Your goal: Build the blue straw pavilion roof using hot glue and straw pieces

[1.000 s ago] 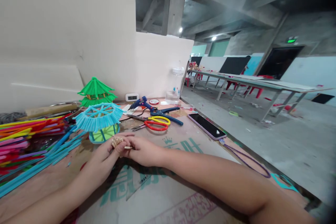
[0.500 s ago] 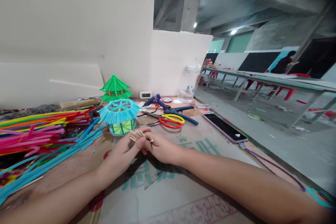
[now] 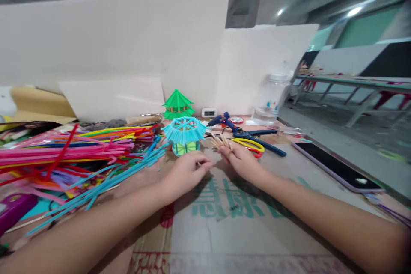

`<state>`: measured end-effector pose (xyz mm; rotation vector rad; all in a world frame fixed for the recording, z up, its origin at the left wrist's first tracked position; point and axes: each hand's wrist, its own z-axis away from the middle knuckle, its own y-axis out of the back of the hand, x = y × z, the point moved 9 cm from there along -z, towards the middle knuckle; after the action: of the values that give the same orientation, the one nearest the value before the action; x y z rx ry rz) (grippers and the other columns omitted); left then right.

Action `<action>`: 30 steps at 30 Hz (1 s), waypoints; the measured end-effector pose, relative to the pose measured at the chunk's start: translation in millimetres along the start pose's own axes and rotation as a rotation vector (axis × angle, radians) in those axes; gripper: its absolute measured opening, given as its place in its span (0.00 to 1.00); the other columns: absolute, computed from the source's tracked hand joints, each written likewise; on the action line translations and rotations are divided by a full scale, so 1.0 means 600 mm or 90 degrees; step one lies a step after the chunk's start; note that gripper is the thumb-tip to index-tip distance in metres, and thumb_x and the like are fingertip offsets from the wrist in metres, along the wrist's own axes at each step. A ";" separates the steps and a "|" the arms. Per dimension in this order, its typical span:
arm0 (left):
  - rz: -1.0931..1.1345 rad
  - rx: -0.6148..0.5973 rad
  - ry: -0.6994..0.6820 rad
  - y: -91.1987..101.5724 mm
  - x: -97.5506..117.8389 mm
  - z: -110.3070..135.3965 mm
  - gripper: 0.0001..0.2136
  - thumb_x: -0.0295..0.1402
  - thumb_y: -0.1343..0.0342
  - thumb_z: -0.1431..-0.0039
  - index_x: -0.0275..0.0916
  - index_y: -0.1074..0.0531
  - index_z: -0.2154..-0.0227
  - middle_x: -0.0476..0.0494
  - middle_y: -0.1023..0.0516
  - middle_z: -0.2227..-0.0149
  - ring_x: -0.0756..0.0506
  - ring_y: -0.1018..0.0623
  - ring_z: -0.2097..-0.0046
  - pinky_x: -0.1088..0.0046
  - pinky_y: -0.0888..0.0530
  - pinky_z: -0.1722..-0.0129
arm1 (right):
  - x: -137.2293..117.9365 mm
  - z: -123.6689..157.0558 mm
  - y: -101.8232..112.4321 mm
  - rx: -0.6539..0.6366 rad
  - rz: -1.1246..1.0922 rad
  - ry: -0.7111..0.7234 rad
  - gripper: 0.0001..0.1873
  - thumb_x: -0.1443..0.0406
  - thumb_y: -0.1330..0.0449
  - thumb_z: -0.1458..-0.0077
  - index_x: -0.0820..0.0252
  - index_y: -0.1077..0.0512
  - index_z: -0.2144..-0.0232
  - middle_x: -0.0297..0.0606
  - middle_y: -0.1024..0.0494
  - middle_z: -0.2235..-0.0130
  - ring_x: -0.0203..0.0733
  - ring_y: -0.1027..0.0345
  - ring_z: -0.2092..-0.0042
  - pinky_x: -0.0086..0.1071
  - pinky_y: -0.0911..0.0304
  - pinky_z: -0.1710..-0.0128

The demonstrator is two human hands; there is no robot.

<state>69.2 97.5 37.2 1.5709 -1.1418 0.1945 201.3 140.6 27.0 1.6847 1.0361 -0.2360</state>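
Observation:
My right hand [image 3: 241,160] is closed round a bunch of short wooden sticks [image 3: 219,140], which fan upward out of its fingers. My left hand [image 3: 186,170] lies just left of it, fingers pinched on what looks like one thin stick; the two hands are a little apart. Both rest over a cardboard sheet [image 3: 231,227] with green print. Right behind the hands stands a small blue pavilion model [image 3: 183,133] made of straws on a green base.
A heap of coloured straws [image 3: 64,152] and blue straws [image 3: 105,180] fills the left. A green pavilion model [image 3: 177,105], a small clock [image 3: 209,112], a blue glue gun [image 3: 221,120], scissors [image 3: 248,144], a clear jar [image 3: 272,98] and a phone [image 3: 337,166] lie behind and right.
The view has swung left and downward. My hands have come apart: the stick bunch now sits in the right hand, and the left hand has pulled away to the left.

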 end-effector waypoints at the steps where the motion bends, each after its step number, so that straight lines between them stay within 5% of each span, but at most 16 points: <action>1: -0.059 -0.032 -0.011 0.012 0.015 0.001 0.12 0.37 0.49 0.39 0.38 0.23 0.70 0.47 0.21 0.68 0.47 0.24 0.65 0.74 0.31 0.64 | 0.009 0.000 -0.002 0.003 0.006 -0.014 0.16 0.59 0.55 0.36 0.58 0.38 0.75 0.32 0.33 0.76 0.38 0.41 0.72 0.31 0.46 0.70; 3: -0.117 -0.075 0.004 0.057 0.040 -0.002 0.15 0.41 0.48 0.41 0.38 0.26 0.78 0.51 0.29 0.79 0.50 0.31 0.75 0.75 0.38 0.76 | 0.024 0.001 -0.011 -0.003 -0.002 -0.042 0.17 0.58 0.55 0.36 0.58 0.38 0.75 0.32 0.33 0.76 0.38 0.41 0.73 0.31 0.46 0.72; 6: -0.145 0.072 0.128 0.199 0.034 -0.022 0.20 0.47 0.52 0.40 0.38 0.29 0.81 0.52 0.37 0.85 0.51 0.36 0.80 0.75 0.41 0.79 | 0.030 0.003 -0.021 -0.021 -0.021 -0.055 0.18 0.57 0.56 0.36 0.57 0.38 0.75 0.32 0.33 0.77 0.38 0.41 0.74 0.31 0.46 0.74; 8: -0.249 0.206 0.178 0.297 0.004 -0.040 0.19 0.46 0.51 0.41 0.37 0.27 0.78 0.49 0.33 0.84 0.49 0.33 0.78 0.73 0.37 0.75 | 0.028 0.004 -0.019 -0.013 -0.011 -0.052 0.18 0.57 0.56 0.36 0.57 0.39 0.76 0.33 0.33 0.77 0.38 0.41 0.74 0.31 0.46 0.74; 10: -0.381 0.265 0.212 0.357 -0.049 -0.063 0.17 0.43 0.51 0.40 0.37 0.23 0.71 0.44 0.22 0.75 0.45 0.25 0.71 0.71 0.32 0.69 | 0.027 0.003 -0.014 0.001 0.000 -0.050 0.18 0.57 0.55 0.36 0.57 0.39 0.76 0.33 0.33 0.76 0.38 0.41 0.74 0.31 0.45 0.73; 12: -0.516 0.199 0.251 0.370 -0.121 -0.090 0.13 0.38 0.47 0.43 0.36 0.22 0.65 0.38 0.18 0.63 0.41 0.21 0.61 0.69 0.30 0.62 | 0.028 0.003 -0.014 0.002 -0.007 -0.050 0.18 0.57 0.56 0.36 0.57 0.38 0.75 0.33 0.33 0.76 0.38 0.40 0.74 0.31 0.45 0.73; 15: -0.552 0.164 0.281 0.367 -0.205 -0.104 0.13 0.36 0.43 0.49 0.33 0.21 0.66 0.38 0.17 0.63 0.41 0.19 0.58 0.72 0.29 0.59 | 0.029 0.002 -0.017 -0.006 -0.024 -0.048 0.18 0.57 0.56 0.36 0.58 0.36 0.73 0.32 0.33 0.77 0.39 0.40 0.74 0.31 0.44 0.73; 18: -0.568 0.139 0.280 0.353 -0.241 -0.099 0.18 0.40 0.52 0.46 0.33 0.21 0.70 0.51 0.18 0.70 0.48 0.19 0.59 0.81 0.31 0.59 | 0.026 0.001 -0.015 -0.001 -0.007 -0.042 0.18 0.57 0.56 0.36 0.57 0.36 0.73 0.33 0.33 0.77 0.39 0.39 0.73 0.31 0.44 0.72; 21: -0.580 0.137 0.289 0.347 -0.253 -0.092 0.18 0.39 0.52 0.46 0.31 0.22 0.73 0.52 0.19 0.73 0.49 0.19 0.61 0.83 0.31 0.60 | 0.020 0.000 -0.021 -0.039 0.012 -0.042 0.17 0.57 0.56 0.36 0.58 0.35 0.72 0.33 0.32 0.76 0.39 0.39 0.73 0.31 0.45 0.73; 26: -0.605 0.211 0.308 0.384 -0.208 -0.087 0.15 0.32 0.47 0.45 0.27 0.23 0.60 0.33 0.18 0.59 0.38 0.21 0.54 0.64 0.29 0.53 | 0.013 -0.004 -0.024 -0.099 0.053 -0.037 0.16 0.60 0.54 0.37 0.59 0.31 0.70 0.35 0.28 0.73 0.40 0.35 0.71 0.30 0.45 0.71; 29: -0.609 0.317 0.236 0.407 -0.108 -0.062 0.20 0.39 0.55 0.34 0.32 0.31 0.46 0.41 0.24 0.47 0.37 0.27 0.45 0.58 0.33 0.45 | 0.021 -0.007 -0.010 -0.107 0.099 -0.063 0.14 0.62 0.52 0.38 0.60 0.31 0.71 0.36 0.27 0.73 0.39 0.35 0.71 0.30 0.45 0.71; 30: -0.587 0.381 0.136 0.405 -0.054 -0.047 0.22 0.41 0.59 0.32 0.33 0.32 0.45 0.45 0.25 0.46 0.38 0.29 0.43 0.59 0.36 0.42 | 0.023 -0.007 -0.008 -0.128 0.118 -0.070 0.13 0.62 0.51 0.39 0.60 0.31 0.71 0.36 0.26 0.73 0.39 0.35 0.71 0.30 0.46 0.71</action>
<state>-114.7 162.5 188.1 2.3788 -0.0991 0.0770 204.4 151.5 16.7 1.5558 0.7896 -0.0982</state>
